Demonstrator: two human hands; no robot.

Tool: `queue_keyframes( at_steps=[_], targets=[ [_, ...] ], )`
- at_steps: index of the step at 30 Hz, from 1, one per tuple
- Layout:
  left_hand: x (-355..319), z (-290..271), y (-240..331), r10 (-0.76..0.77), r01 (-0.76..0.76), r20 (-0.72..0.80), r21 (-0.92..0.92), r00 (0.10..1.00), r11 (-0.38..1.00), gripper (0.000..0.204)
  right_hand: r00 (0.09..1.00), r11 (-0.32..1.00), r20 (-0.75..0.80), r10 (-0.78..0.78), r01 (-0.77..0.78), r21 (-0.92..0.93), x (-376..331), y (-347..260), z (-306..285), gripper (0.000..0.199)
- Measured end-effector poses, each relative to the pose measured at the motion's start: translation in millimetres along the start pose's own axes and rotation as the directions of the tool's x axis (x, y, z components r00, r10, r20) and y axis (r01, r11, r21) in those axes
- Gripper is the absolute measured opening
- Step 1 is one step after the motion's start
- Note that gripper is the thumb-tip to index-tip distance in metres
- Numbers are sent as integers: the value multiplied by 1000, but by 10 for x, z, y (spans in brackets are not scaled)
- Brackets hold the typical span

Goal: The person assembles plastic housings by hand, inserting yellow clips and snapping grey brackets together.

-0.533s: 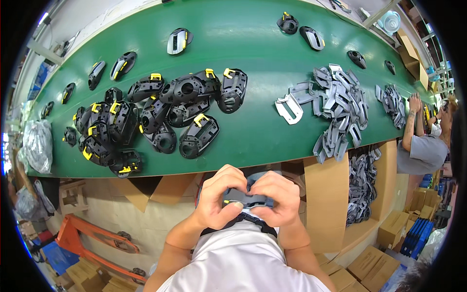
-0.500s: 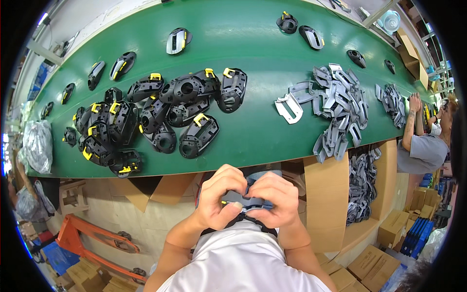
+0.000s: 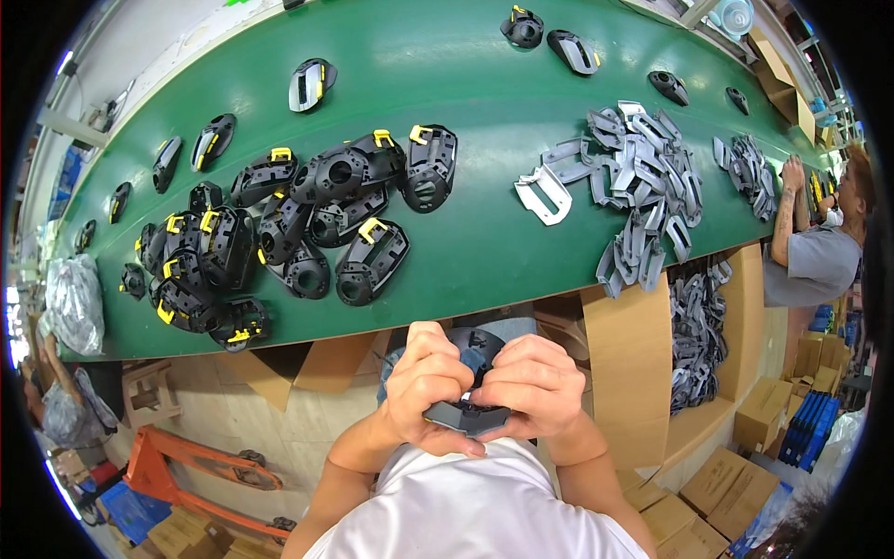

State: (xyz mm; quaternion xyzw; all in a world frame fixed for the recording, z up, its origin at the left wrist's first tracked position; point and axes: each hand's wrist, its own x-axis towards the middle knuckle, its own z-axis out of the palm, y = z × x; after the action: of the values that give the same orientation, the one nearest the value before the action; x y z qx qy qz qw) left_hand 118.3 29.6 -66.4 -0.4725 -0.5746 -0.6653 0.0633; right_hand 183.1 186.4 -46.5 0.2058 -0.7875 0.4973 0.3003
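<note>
Both hands, left hand (image 3: 426, 384) and right hand (image 3: 533, 387), clench one black housing (image 3: 468, 415) below the green belt's (image 3: 484, 65) near edge, mid-assembly; pressing its parts together likely comes next.

Left hand (image 3: 426, 384) and right hand (image 3: 535, 384) curl together, knuckles up, grip closed.

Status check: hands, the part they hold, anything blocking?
Left hand and right hand both closed on one black part, held near the chest. Green belt ahead, black shells piled left. Nothing blocking.
</note>
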Motion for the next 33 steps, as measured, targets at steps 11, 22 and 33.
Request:
queue_keyframes(
  at_steps=[11,22,33],
  targets=[
    [104,56,163,-69,70,-10,179,998,981,72,998,999,32,51,-51,-17,-98,-62,-1,36],
    [37,128,61,-100,102,-25,67,995,993,68,988,990,59,140,-141,21,-137,-63,-40,33],
    [44,-32,52,-72,74,-14,153,997,986,61,985,989,113,133,-139,42,-22,-53,15,23]
  ],
)
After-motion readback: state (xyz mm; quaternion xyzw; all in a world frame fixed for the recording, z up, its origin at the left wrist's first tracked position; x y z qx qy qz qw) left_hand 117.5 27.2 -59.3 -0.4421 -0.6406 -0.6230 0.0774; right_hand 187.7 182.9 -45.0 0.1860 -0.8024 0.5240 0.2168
